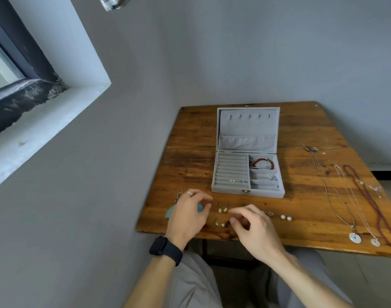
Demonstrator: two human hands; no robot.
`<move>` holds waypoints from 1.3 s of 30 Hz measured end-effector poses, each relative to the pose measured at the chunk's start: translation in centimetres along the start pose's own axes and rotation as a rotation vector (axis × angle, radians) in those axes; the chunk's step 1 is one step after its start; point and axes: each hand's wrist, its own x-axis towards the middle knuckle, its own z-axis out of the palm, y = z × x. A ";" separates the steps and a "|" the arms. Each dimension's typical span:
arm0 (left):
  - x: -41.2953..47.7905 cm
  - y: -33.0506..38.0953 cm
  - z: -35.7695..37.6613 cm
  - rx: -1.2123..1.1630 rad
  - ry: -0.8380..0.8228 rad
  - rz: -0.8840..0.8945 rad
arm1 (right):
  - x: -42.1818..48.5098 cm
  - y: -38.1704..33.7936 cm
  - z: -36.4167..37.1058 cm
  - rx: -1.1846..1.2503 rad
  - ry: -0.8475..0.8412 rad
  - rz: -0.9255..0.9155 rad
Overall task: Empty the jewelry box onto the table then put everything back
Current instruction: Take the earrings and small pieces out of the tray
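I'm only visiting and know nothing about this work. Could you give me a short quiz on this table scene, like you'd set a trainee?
1. What colour is the bead bracelet lying in the jewelry box?
2. True or false: the box is shut.
3. Where do the necklaces lie?
A. In the box
B. On the table, right of the box
C. On the window sill

Key:
1. Red.
2. False, it is open.
3. B.
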 end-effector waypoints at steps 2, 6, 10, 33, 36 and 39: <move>1.8 0.3 -0.5 0.050 0.008 0.025 | 1.3 -0.2 -0.7 0.006 0.018 -0.015; 5.5 1.5 -0.9 0.147 0.016 0.089 | 5.4 -0.3 -1.6 -0.048 0.048 -0.035; 8.3 2.1 -0.4 0.355 -0.026 0.191 | 9.7 -0.1 -1.3 -0.177 0.034 -0.049; 9.7 2.4 0.0 0.239 -0.114 -0.046 | 14.1 2.2 -0.5 -0.438 -0.139 -0.139; 7.8 0.8 -1.3 0.102 -0.048 -0.137 | 14.2 1.6 -0.4 -0.500 -0.164 -0.256; 5.7 -0.7 -2.1 0.034 -0.022 -0.192 | 14.5 1.1 -0.8 -0.530 -0.195 -0.285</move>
